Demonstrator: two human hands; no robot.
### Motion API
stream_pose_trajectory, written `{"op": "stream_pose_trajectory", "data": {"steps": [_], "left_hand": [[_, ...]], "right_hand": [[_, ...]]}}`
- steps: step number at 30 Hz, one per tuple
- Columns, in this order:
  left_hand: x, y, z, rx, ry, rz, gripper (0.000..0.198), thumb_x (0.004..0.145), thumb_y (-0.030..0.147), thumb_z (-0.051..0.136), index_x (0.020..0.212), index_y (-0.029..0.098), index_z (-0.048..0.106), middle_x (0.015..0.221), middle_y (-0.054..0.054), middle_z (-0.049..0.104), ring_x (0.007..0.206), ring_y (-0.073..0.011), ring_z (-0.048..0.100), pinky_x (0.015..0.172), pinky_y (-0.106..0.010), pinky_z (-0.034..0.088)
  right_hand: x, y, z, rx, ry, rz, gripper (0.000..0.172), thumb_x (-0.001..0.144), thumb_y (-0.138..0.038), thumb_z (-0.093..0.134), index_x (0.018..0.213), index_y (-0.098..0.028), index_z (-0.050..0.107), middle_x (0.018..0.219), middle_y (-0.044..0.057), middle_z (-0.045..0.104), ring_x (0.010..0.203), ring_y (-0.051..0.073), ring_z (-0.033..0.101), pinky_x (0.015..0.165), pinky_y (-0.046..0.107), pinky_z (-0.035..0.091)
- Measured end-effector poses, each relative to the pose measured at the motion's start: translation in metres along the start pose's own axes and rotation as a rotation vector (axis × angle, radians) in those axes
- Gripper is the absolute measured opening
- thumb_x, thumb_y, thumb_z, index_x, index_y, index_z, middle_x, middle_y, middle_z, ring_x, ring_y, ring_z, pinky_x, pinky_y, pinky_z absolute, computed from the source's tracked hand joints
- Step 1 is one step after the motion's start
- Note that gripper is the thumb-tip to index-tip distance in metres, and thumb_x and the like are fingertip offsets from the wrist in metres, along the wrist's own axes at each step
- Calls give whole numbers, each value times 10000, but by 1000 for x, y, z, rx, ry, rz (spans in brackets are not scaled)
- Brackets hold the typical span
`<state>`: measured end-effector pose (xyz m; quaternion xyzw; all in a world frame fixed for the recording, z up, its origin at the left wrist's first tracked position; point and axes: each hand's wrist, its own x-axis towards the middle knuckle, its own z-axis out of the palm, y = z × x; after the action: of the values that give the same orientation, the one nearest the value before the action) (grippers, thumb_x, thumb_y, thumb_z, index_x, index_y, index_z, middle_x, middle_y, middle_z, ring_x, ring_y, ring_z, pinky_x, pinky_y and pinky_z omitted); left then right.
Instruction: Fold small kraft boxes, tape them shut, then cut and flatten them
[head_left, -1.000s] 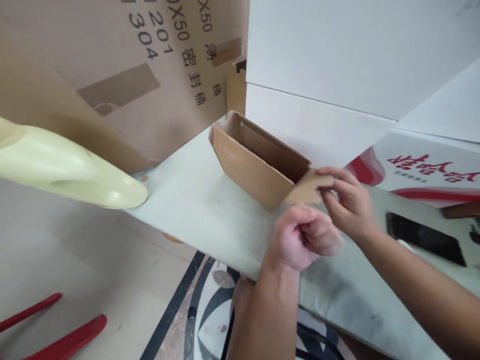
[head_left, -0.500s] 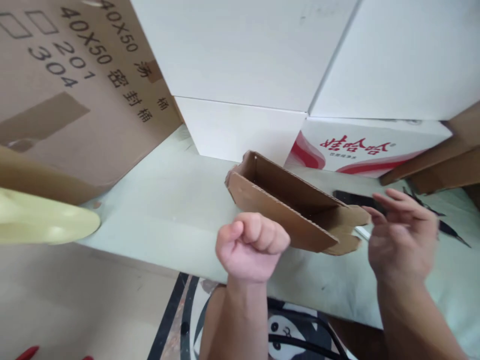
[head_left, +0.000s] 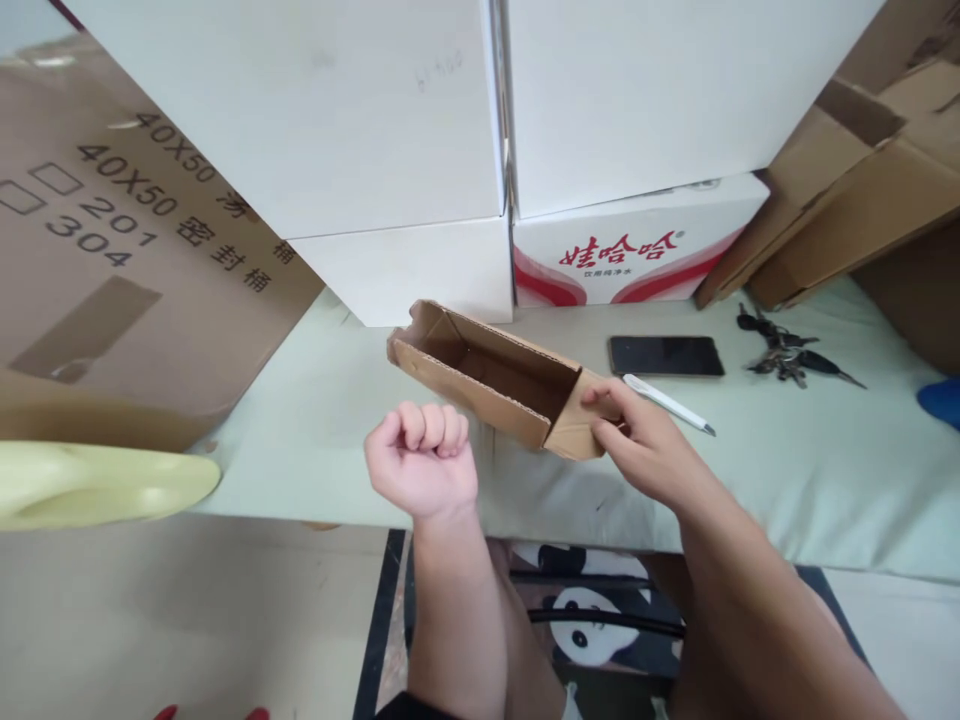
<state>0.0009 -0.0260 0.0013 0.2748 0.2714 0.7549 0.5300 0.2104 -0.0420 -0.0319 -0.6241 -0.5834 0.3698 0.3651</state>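
A small brown cardboard box [head_left: 480, 375], open at the top, lies on the pale green table [head_left: 787, 470]. My right hand [head_left: 637, 435] pinches the box's right end flap between thumb and fingers. My left hand [head_left: 421, 458] is a closed fist held above the table's front edge, just left of the box and apart from it; nothing shows inside it.
White cartons [head_left: 420, 150] and a red-printed carton [head_left: 630, 250] stand behind the box. A large brown carton [head_left: 127, 260] leans at left. A black phone [head_left: 666, 356], a white pen [head_left: 669, 404] and keys [head_left: 784, 352] lie to the right. A cream plastic shape [head_left: 97, 482] sits at left.
My right hand left the flap, hung open half a second ago, and now pinches the box's right end again. My left fist drew back from the box. The view swung right.
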Motion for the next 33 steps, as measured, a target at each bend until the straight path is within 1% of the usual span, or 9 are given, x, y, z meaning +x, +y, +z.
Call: {"op": "stream_pose_trajectory", "data": {"steps": [2,5,10,14,18,23,26,29,33], "left_hand": [[-3,-1,3,26,37,-18,499,795,333,596,553,201,180,508,67,60,398,-73,132,384,-218,186],[-7,1,4,52,54,-29,487,785,329,592,547,203,186,505,68,77,398,-72,138,386,-220,180],[4,-6,-9,133,183,92,432,792,320,570,557,217,222,516,76,112,411,-78,144,407,-237,164],[35,-34,-32,255,449,315,309,768,242,581,597,202,327,570,55,299,506,-80,327,503,-213,285],[49,-53,-47,222,242,91,215,812,403,550,779,193,576,858,-46,635,834,-171,626,787,-297,505],[37,-54,-44,258,-63,1,451,749,603,698,972,210,689,1029,-87,689,1163,-296,637,975,-393,521],[32,-56,-45,293,-174,-51,595,719,727,721,1046,234,659,1051,-72,664,1130,-282,641,947,-380,529],[29,-59,-46,369,-231,-103,685,618,725,821,1083,257,639,1096,-56,652,1063,-251,649,913,-349,531],[20,-55,-36,406,-243,-128,710,572,711,874,1074,252,668,1123,-58,668,1047,-232,653,897,-318,532]], "right_hand": [[-2,2,2,188,-3,41,262,701,-340,552,885,-219,696,697,-6,586,577,143,493,565,304,409],[-4,9,3,402,156,55,198,614,-317,572,721,-208,697,658,5,619,594,143,520,550,280,413],[-9,19,-25,436,425,25,146,650,-343,676,606,-205,664,584,-4,593,546,113,491,527,249,394],[-18,16,-57,236,225,132,251,589,-391,813,711,-202,703,638,7,636,546,118,517,487,233,391],[-22,9,-71,56,75,75,214,664,-431,707,717,-226,734,659,25,665,568,150,557,505,262,431],[-22,14,-76,-154,135,-160,242,768,-401,591,853,-290,788,834,41,671,773,200,651,683,354,531],[-23,24,-82,-226,193,-256,280,809,-312,558,944,-309,804,1170,86,647,1092,253,680,869,433,570],[-28,31,-91,-218,156,-353,376,807,-187,535,1032,-337,797,1521,49,526,1323,277,619,1049,483,531],[-35,30,-98,-189,168,-381,527,774,-141,538,1190,-381,754,1548,22,542,1471,297,505,1077,479,531]]}}
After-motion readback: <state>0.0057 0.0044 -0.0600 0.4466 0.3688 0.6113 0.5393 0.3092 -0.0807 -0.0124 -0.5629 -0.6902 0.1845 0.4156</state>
